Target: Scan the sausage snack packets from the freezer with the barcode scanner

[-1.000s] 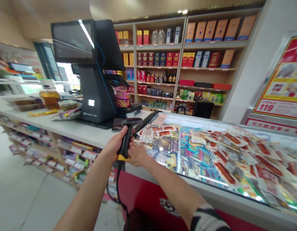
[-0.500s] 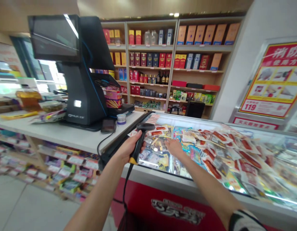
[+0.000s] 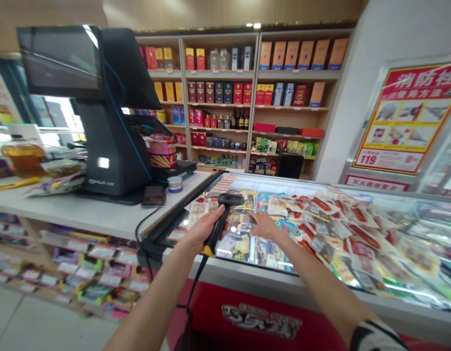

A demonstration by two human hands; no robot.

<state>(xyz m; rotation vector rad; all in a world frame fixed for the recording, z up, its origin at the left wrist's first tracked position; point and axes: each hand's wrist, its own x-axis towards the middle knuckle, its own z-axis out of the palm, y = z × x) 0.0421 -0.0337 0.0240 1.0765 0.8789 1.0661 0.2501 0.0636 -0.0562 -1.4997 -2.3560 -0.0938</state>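
My left hand (image 3: pixel 208 228) is wrapped round the handle of a black and yellow barcode scanner (image 3: pixel 220 222), whose head points forward over a glass-sided display case (image 3: pixel 243 265). A dark cable hangs from the handle's lower end. To its right, my right hand (image 3: pixel 265 226) has its fingers bent and closed at the edge of a small clear food packet (image 3: pixel 244 222) with brownish contents. The fingertips are partly hidden. Below and around both hands lie several snack packets, with sealed sausages (image 3: pixel 322 204) heaped on the right side.
On the left, a white counter (image 3: pixel 116 217) bears a black checkout terminal (image 3: pixel 104 146), a small round tub (image 3: pixel 175 184) and a pink snack box (image 3: pixel 161 152). Shelves of boxed bottles (image 3: pixel 218 92) stand behind. A red and yellow sign (image 3: pixel 404 117) hangs on the right wall.
The view has turned slightly right, so the surroundings shift left. My left hand and the scanner have moved a little right, closer to my right hand, which stays closed at the packet.
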